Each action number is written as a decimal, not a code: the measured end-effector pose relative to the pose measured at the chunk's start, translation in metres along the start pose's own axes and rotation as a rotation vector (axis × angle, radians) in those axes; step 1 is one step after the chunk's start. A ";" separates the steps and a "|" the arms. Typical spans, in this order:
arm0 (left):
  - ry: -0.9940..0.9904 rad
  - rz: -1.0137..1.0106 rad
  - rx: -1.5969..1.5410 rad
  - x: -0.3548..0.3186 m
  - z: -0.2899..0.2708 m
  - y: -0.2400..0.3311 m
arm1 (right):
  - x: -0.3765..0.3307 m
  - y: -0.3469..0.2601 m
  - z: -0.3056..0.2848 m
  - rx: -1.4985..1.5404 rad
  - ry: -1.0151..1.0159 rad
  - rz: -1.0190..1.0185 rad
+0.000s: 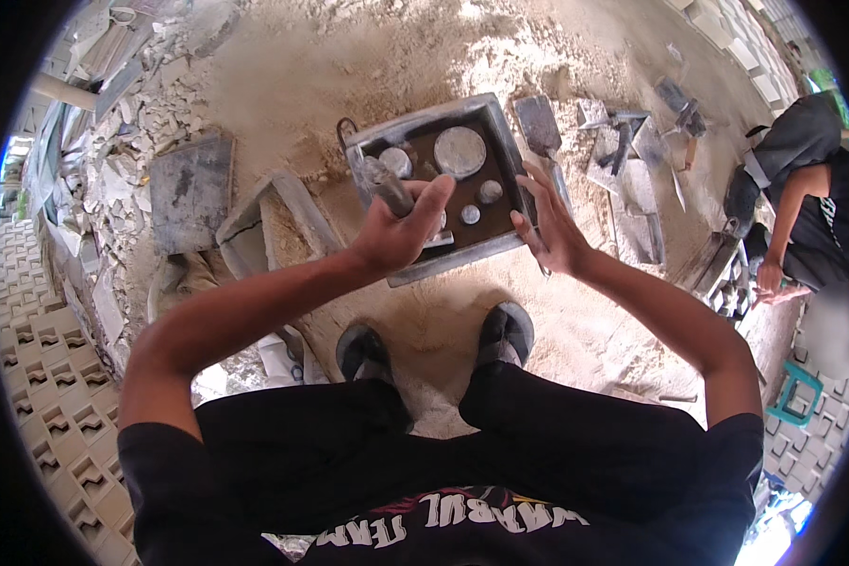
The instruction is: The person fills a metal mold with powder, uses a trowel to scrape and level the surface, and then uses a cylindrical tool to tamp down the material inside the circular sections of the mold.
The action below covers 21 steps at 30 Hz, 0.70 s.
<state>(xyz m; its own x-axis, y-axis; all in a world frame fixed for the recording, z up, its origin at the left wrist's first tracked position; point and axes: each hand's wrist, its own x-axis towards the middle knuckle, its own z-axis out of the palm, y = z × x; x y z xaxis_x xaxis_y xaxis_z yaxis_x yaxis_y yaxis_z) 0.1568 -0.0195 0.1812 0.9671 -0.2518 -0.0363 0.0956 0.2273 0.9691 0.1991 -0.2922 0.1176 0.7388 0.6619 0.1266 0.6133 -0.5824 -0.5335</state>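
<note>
In front of my feet a square grey metal mould box (462, 261) sits on the sandy ground. On its brown floor stand a large pale round disc (460, 153), a smaller round piece (395, 162) and several little knobs. My left hand (401, 231) is closed round a thick grey rod (388, 186) with a blunt end, held above the box's left part; the fingers' far side is hidden. My right hand (555, 231) has its fingers stretched out along the box's right wall and appears to touch it, holding nothing.
Beside the box's right wall lies a flat trowel (539, 124). Left are an open grey frame (283, 222) and a dark square plate (191, 193), near broken rubble (113, 179). At far right another person (802, 189) crouches near a green stool (794, 394). Stacked pale blocks (52, 377) flank the left.
</note>
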 end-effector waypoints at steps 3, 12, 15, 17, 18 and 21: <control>0.023 -0.084 0.158 0.000 0.010 0.026 | -0.004 0.006 0.002 0.020 -0.005 0.005; 0.059 -0.143 0.232 -0.023 0.013 0.033 | -0.004 0.012 0.005 0.004 0.013 -0.043; -0.032 -0.072 0.193 -0.036 -0.004 0.032 | -0.002 0.012 0.006 0.045 0.009 -0.027; 0.016 -0.104 0.173 -0.035 -0.013 0.004 | -0.005 0.014 0.006 0.032 -0.007 -0.005; 0.037 -0.113 0.170 -0.030 -0.015 0.003 | -0.003 0.014 0.005 0.024 -0.006 0.001; 0.203 -0.201 0.089 -0.021 0.003 0.017 | -0.001 0.014 0.004 0.012 0.009 -0.057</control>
<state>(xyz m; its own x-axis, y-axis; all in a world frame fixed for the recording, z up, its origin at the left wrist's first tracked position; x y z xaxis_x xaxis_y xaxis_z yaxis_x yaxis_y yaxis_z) 0.1370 -0.0129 0.1996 0.9591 -0.0878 -0.2691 0.2777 0.1064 0.9548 0.2053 -0.2989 0.1066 0.7054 0.6895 0.1644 0.6511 -0.5385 -0.5349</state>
